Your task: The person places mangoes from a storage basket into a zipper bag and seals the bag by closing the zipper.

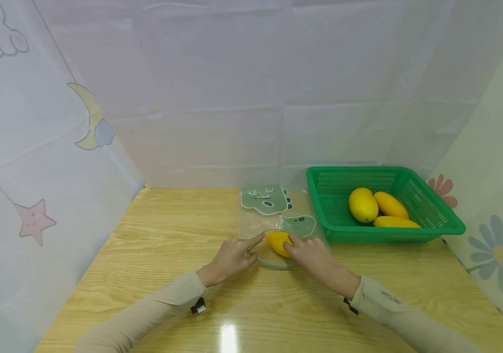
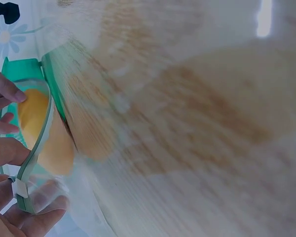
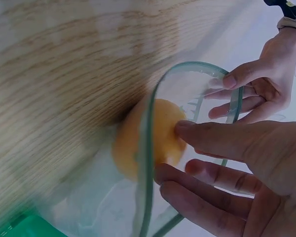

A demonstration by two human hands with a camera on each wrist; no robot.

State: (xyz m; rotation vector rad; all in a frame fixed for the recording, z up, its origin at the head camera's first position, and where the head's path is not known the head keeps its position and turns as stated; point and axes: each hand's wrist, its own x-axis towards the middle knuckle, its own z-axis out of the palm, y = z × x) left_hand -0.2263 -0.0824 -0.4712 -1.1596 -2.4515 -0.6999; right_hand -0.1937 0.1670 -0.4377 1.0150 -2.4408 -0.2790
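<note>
A clear zip bag with green cartoon prints lies flat on the table, its green-rimmed mouth held apart toward me. My left hand pinches the left side of that rim between thumb and fingers. Close to those fingers, a white slider sits on the rim in the left wrist view. A yellow mango is at the bag's mouth, partly inside behind the clear film. The thumb and fingertips of my right hand hold the mango's near end, as the right wrist view also shows.
Right of the bag stands a green plastic basket holding three yellow mangoes. The wooden table meets a pale curtain at the back. Printed side sheets border it left and right.
</note>
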